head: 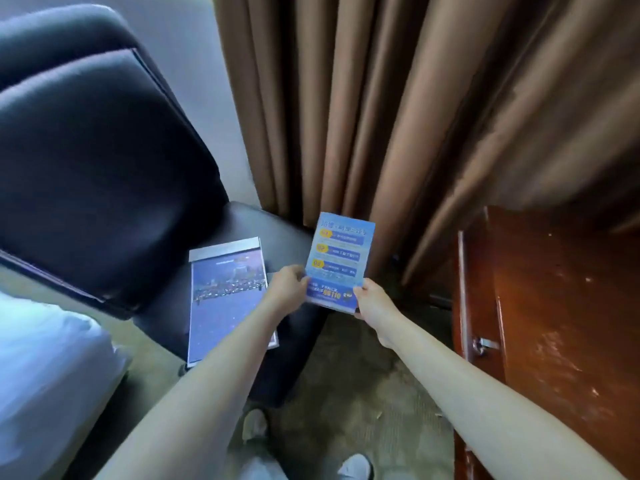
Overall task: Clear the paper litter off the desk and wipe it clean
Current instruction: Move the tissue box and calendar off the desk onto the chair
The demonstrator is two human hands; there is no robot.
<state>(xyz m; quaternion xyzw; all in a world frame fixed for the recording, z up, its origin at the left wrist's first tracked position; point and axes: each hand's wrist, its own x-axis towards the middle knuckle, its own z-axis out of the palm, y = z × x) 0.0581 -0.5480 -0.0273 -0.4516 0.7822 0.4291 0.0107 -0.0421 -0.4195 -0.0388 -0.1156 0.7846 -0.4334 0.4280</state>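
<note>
You hold a blue leaflet (338, 261) up in both hands, over the gap between the chair (104, 161) and the bench (561, 306). Your left hand (287, 289) pinches its lower left edge, thumb on the printed face, the other fingers hidden behind the sheet. Your right hand (372, 301) pinches the lower right corner the same way, thumb on top, the rest tucked behind. The leaflet stands near upright, tilted a little to the right, with yellow badges and blue bars of print too blurred to read. It touches nothing but your hands. A second printed sheet, a purple poster (225, 299) with a grey strip along its top, lies flat on the black chair seat, just left of your left hand; your left forearm crosses over its lower right corner. The bench is reddish wood, at the right edge of view, with a metal latch (485, 344) on its side; only the near corner of it shows. Brown curtains (398, 116) hang behind the leaflet. White bedding (45, 375) sits at lower left. Your shoes (356, 465) show at the bottom on a worn carpet (374, 393).
</note>
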